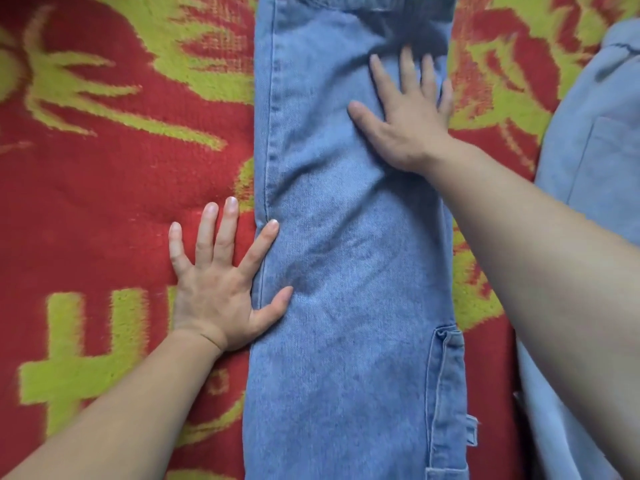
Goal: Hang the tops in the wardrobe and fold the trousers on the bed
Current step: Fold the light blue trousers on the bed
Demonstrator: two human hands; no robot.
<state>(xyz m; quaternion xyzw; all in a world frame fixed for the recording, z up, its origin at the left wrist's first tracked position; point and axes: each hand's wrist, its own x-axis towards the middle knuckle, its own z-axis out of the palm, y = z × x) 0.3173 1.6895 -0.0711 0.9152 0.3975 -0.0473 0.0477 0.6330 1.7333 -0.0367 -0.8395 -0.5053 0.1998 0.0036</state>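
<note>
A pair of light blue jeans (349,271) lies lengthwise down the middle of the bed, folded leg on leg into one long strip. My right hand (408,116) presses flat on the upper right part of the jeans, fingers spread. My left hand (218,285) lies flat at the jeans' left edge, with its thumb and forefinger on the denim and the other fingers on the blanket. Neither hand holds anything.
A red blanket with yellow-green patterns (104,168) covers the bed. A second light blue denim garment (599,150) with a pocket lies at the right edge, partly under my right forearm.
</note>
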